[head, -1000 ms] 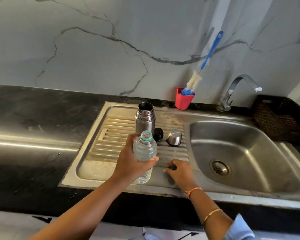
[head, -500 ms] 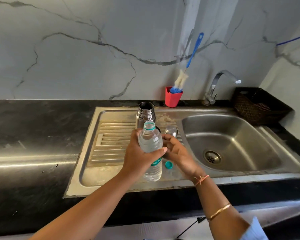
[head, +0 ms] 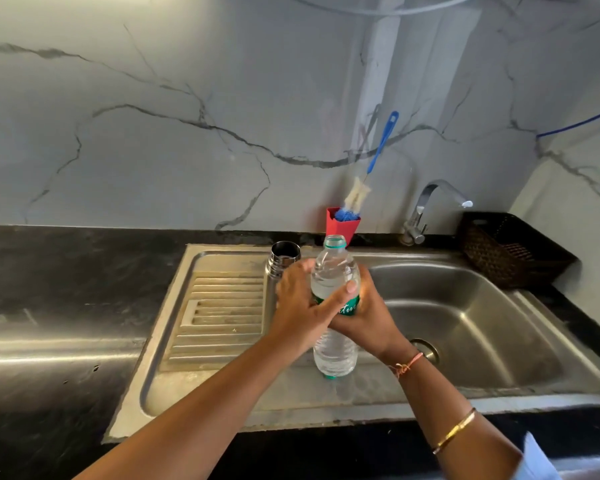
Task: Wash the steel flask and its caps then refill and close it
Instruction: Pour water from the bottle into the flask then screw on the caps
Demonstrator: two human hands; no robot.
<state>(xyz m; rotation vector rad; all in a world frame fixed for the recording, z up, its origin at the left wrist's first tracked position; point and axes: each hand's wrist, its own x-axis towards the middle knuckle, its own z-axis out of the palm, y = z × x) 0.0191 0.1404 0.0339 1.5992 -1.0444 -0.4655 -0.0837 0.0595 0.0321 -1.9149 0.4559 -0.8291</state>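
Note:
The open steel flask (head: pixel 284 258) stands upright at the back of the drainboard (head: pixel 222 306), just behind my left hand; its caps are hidden. A clear plastic water bottle (head: pixel 335 271), uncapped and nearly full, is upright in front of the flask, to its right. My left hand (head: pixel 300 306) grips the bottle from the left, thumb across its green label. From the right, my right hand (head: pixel 373 315) holds the same bottle, its fingers hidden behind it. A teal bit (head: pixel 329 376), maybe the bottle's cap, shows at the bottle's base.
The steel sink basin (head: pixel 499 306) lies to the right, with the tap (head: pixel 430 202) behind it. A red holder (head: pixel 338 225) with a blue-handled bottle brush (head: pixel 381 143) stands at the wall. A dark woven basket (head: pixel 513 251) sits far right. Black counter (head: pixel 66 289) extends left.
My right hand left the small teal cap on the drainboard and came up onto the bottle. The bottle rose and shifted right, and both hands now hold it.

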